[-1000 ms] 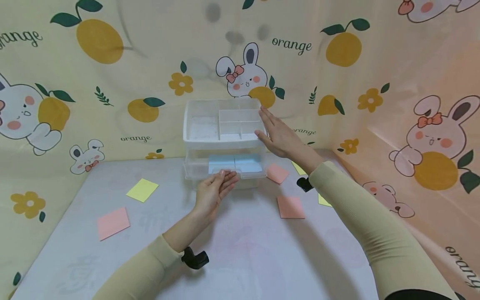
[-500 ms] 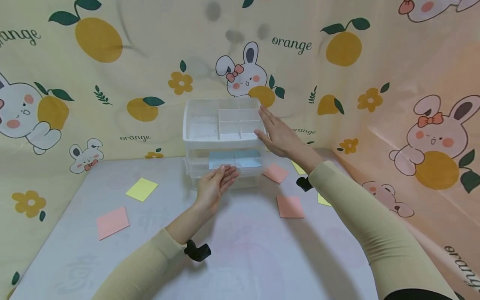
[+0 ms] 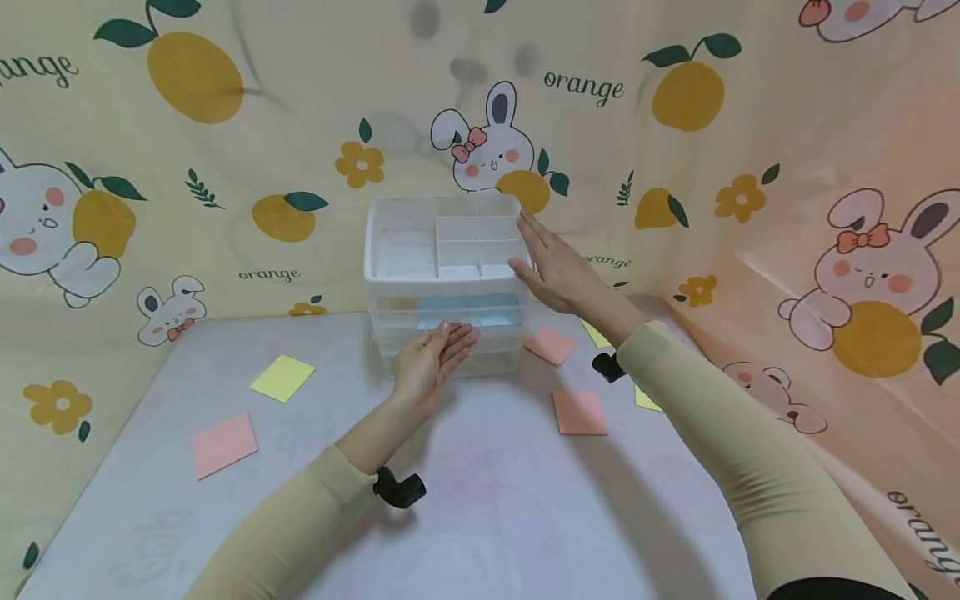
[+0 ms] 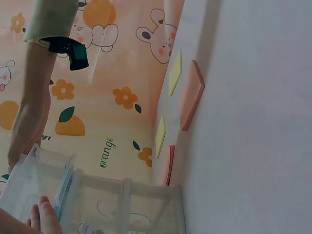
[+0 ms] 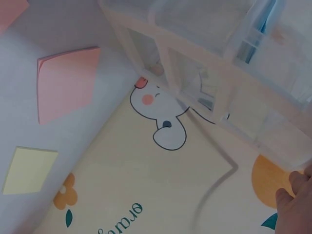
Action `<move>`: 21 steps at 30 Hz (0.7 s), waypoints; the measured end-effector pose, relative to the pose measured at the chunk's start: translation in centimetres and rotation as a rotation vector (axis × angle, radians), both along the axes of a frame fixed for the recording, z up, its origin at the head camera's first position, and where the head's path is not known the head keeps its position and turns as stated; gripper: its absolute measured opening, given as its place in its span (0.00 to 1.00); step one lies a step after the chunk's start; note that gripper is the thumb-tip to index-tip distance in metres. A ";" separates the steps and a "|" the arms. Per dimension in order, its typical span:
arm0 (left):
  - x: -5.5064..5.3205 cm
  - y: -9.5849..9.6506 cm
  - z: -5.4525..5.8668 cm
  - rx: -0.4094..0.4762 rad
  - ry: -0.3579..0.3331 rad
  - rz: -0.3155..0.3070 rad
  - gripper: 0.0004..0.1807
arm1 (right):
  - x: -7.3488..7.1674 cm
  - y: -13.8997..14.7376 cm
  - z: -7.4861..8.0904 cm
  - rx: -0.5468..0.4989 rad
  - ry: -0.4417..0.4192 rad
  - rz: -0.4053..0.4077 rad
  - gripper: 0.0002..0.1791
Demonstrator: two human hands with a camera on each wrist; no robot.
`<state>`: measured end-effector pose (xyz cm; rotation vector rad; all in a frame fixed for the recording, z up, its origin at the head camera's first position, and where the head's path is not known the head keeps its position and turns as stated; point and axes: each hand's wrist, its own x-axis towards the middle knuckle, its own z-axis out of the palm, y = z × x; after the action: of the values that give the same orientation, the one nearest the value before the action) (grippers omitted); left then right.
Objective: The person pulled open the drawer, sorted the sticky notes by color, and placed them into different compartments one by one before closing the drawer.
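A white plastic drawer organizer [image 3: 442,287] with a divided top tray stands at the back of the table in the head view. Its translucent upper drawer [image 3: 498,337] looks nearly closed, and blue paper pads [image 3: 442,312] show through it. My left hand [image 3: 423,367] has its fingers extended at the front of that drawer, and they appear to touch it. Against the organizer's right side, near the top rim, my right hand [image 3: 558,271] rests with straight fingers. The right wrist view catches only part of the right hand [image 5: 297,204] beside the clear plastic.
Left of the organizer lie a yellow sticky-note pad [image 3: 282,378] and a pink pad [image 3: 225,446]. Two more pink pads, one nearer [image 3: 581,413], lie to the right, with yellow ones partly behind the right arm. A patterned curtain [image 3: 322,108] hangs close behind.
The upper drawer has slid back into the organizer, and my left hand has moved slightly forward with it. My right hand has stayed at the organizer's side.
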<state>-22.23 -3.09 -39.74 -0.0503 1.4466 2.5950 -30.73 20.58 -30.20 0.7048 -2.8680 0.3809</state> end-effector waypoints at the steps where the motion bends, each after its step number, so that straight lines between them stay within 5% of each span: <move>1: -0.1 0.0 0.0 0.003 0.000 -0.002 0.21 | 0.0 0.0 0.0 0.000 0.000 0.000 0.43; 21: -1.8 -0.1 0.5 0.014 -0.043 -0.007 0.21 | -0.2 0.0 -0.2 -0.006 0.018 0.006 0.42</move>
<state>-24.06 -3.15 -39.26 -0.0990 1.4114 2.5819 -30.94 20.60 -30.45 0.7126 -2.8472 0.3819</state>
